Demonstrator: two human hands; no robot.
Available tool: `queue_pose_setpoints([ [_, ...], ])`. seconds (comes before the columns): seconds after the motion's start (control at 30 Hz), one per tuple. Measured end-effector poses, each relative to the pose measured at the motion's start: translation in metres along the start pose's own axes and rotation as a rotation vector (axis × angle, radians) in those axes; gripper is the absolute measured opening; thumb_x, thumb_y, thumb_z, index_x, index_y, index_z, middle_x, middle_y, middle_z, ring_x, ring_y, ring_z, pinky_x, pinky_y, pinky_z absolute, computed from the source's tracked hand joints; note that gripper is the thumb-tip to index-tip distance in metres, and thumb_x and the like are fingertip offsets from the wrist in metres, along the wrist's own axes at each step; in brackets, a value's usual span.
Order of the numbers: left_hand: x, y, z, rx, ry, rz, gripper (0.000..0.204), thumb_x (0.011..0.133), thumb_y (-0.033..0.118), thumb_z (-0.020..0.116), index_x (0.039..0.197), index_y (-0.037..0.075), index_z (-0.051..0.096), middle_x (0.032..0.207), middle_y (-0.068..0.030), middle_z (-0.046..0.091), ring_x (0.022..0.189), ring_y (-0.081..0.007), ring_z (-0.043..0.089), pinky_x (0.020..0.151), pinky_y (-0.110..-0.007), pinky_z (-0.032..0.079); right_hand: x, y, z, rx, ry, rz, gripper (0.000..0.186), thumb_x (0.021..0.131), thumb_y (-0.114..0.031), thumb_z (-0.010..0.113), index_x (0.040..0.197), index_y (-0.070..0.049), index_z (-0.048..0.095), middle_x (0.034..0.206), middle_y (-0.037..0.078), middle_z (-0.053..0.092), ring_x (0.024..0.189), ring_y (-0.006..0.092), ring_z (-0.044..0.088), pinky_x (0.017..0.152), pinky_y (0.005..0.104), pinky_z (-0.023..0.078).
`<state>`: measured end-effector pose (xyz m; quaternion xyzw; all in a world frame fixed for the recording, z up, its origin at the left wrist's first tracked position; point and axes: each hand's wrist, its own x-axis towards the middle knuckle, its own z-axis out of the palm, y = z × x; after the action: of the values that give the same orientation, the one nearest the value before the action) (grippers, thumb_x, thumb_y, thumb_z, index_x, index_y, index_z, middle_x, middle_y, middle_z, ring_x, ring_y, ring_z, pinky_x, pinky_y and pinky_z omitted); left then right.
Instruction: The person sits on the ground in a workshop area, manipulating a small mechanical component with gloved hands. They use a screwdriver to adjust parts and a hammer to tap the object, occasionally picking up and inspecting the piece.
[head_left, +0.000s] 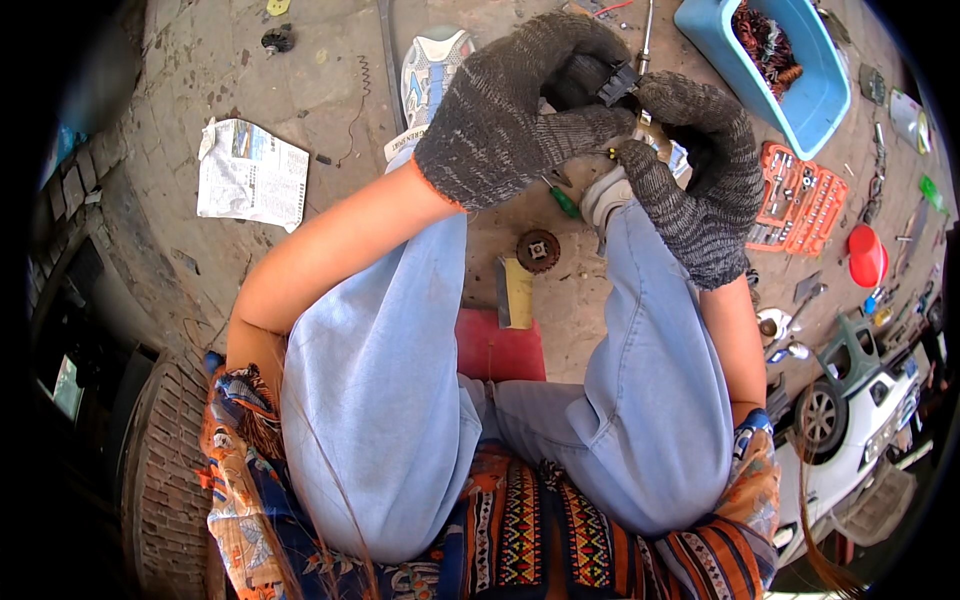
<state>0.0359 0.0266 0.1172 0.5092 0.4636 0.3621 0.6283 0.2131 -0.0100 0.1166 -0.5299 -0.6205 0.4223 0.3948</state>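
Both my hands wear dark grey knitted gloves and meet above my shoes. My left hand (515, 115) has its fingers and thumb curled round a small black plastic part (618, 85). From the other side my right hand (700, 165) grips the same part, its forefinger against the edge. Just below it, between the hands, shows a brass-coloured metal piece (652, 135); whether the two are joined I cannot tell. Tiny yellow tips (612, 153) stick out by my right thumb. On the ground underneath lies a green-handled screwdriver (564, 202), near a round brown-rimmed rotor (538, 250).
A blue bin (825, 85) of copper wire scraps stands at the upper right, above an orange socket set (797, 200) and a red bowl (867, 255). Printed paper (253, 172) lies left. A red seat (500, 345) is between my legs; a white car (860, 430) stands lower right.
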Motion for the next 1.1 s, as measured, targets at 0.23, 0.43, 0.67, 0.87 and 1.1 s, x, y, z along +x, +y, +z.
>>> queue_pose_setpoints([
  [0.23, -0.002, -0.023, -0.012, 0.42, 0.054, 0.392, 0.031, 0.078, 0.014, 0.066, 0.108, 0.006, 0.059, 0.092, -0.0104, 0.065, 0.081, -0.0195, 0.065, 0.072, -0.03, 0.052, -0.002, -0.001, 0.002, 0.147, -0.037, 0.193, 0.029, 0.078, -0.006, 0.07, 0.104, -0.003, 0.059, 0.102, 0.008, 0.064, 0.094, 0.0129, 0.061, 0.082, 0.0266, 0.05],
  [0.43, -0.001, -0.024, -0.017, 0.161, -0.077, 0.148, 0.024, 0.082, 0.015, 0.064, 0.104, 0.005, 0.062, 0.093, -0.0092, 0.065, 0.081, -0.0175, 0.064, 0.072, -0.03, 0.052, 0.003, -0.001, -0.004, 0.399, -0.112, 0.342, 0.026, 0.079, 0.0, 0.067, 0.103, -0.001, 0.059, 0.101, 0.008, 0.063, 0.094, 0.0138, 0.06, 0.082, 0.0263, 0.051],
  [0.67, 0.0, -0.03, -0.021, -0.274, -0.197, -0.249, 0.028, 0.086, 0.021, 0.061, 0.109, 0.004, 0.06, 0.097, -0.0082, 0.064, 0.084, -0.0165, 0.064, 0.075, -0.029, 0.054, 0.003, 0.007, -0.003, 0.549, -0.07, 0.459, 0.025, 0.08, -0.001, 0.066, 0.104, 0.0, 0.058, 0.101, 0.009, 0.062, 0.091, 0.0156, 0.061, 0.082, 0.0277, 0.051],
  [0.87, 0.003, -0.046, -0.012, -0.842, -0.15, -0.802, 0.034, 0.091, 0.029, 0.053, 0.115, 0.004, 0.055, 0.103, -0.0113, 0.061, 0.091, -0.0226, 0.062, 0.078, -0.036, 0.053, 0.0, 0.03, 0.025, 0.046, -0.05, 0.285, 0.029, 0.076, -0.013, 0.071, 0.102, -0.006, 0.061, 0.097, 0.008, 0.063, 0.092, 0.0169, 0.059, 0.08, 0.0297, 0.05],
  [1.1, 0.007, -0.102, -0.028, -0.653, 0.09, -0.711, 0.026, 0.093, 0.026, 0.049, 0.104, 0.005, 0.057, 0.094, -0.0101, 0.062, 0.084, -0.0244, 0.062, 0.073, -0.036, 0.053, 0.008, 0.057, 0.057, -0.442, -0.246, -0.134, 0.035, 0.077, -0.027, 0.067, 0.107, -0.008, 0.061, 0.104, 0.011, 0.061, 0.098, 0.0289, 0.056, 0.087, 0.0381, 0.045],
])
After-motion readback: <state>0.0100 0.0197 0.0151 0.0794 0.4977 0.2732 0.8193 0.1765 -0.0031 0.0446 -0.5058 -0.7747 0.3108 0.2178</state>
